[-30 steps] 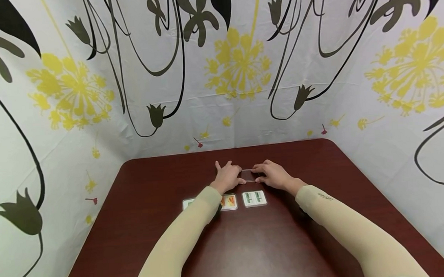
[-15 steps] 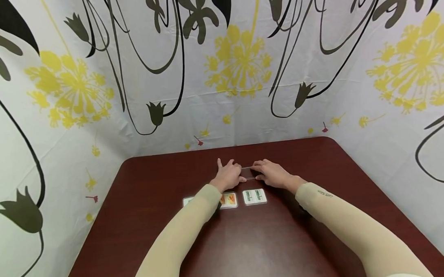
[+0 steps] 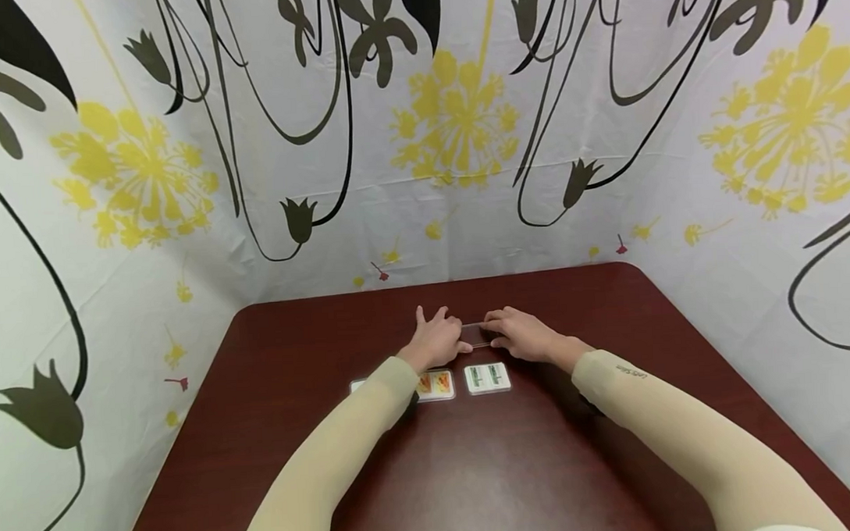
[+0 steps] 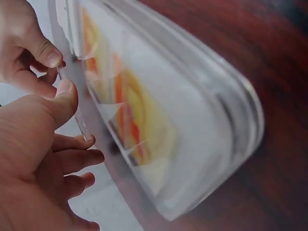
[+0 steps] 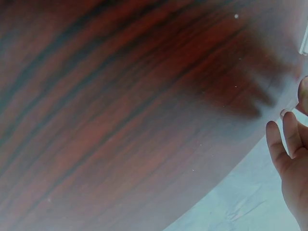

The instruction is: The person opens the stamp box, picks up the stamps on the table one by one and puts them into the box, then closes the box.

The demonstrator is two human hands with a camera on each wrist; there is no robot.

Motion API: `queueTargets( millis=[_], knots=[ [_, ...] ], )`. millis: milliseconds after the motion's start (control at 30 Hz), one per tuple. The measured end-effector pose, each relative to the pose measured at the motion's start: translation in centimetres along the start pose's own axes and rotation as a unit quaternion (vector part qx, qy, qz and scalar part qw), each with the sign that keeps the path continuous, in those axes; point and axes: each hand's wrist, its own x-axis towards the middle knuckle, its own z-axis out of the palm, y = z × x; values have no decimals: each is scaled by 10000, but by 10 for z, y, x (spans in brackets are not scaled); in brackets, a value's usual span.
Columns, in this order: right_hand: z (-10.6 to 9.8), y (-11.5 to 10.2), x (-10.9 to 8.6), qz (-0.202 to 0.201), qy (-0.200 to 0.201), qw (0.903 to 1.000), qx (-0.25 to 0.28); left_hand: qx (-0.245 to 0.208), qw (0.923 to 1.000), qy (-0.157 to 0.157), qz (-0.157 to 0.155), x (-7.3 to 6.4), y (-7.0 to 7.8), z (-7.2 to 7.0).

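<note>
Between my hands is a thin, clear rectangular plastic panel (image 3: 475, 336), at the far middle of the table. My left hand (image 3: 435, 342) pinches its left end between thumb and a finger, the other fingers spread. The opposite end is pinched by my right hand (image 3: 522, 334); the left wrist view shows the panel's edge (image 4: 81, 122) running from one hand to the other. Below the left forearm lies a clear-edged case with orange and yellow pictures (image 3: 438, 384), large in the left wrist view and partly hidden by the sleeve in the head view. Nearer the middle lies a white case with green print (image 3: 487, 378).
The dark red wooden table (image 3: 502, 466) has rounded far corners. A patterned cloth (image 3: 368, 252) with yellow and dark flowers hangs behind it and at both sides. The left sleeve (image 3: 340, 440) covers part of the row of cases.
Both hands keep their hold on the clear panel and stay nearly in place. The forearms shift slightly outward. The cases lie where they were.
</note>
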Motion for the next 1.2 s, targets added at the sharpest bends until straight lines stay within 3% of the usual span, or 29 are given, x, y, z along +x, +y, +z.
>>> queueTargets(
  millis=[267,567,933,1200],
  knots=[
    [-8,-5,-4,-150,243,9996,7,238,9996,112,72,-7,0,-10],
    [-12,-12,-21,-356,720,9965,209,549,9979,216,279,-26,9,-19],
    [-18,-21,-35,-537,802,9952,168,849,9956,248,308,-43,20,-21],
    [-15,-31,-43,-645,799,9946,166,702,9960,332,441,-57,23,-17]
  ],
)
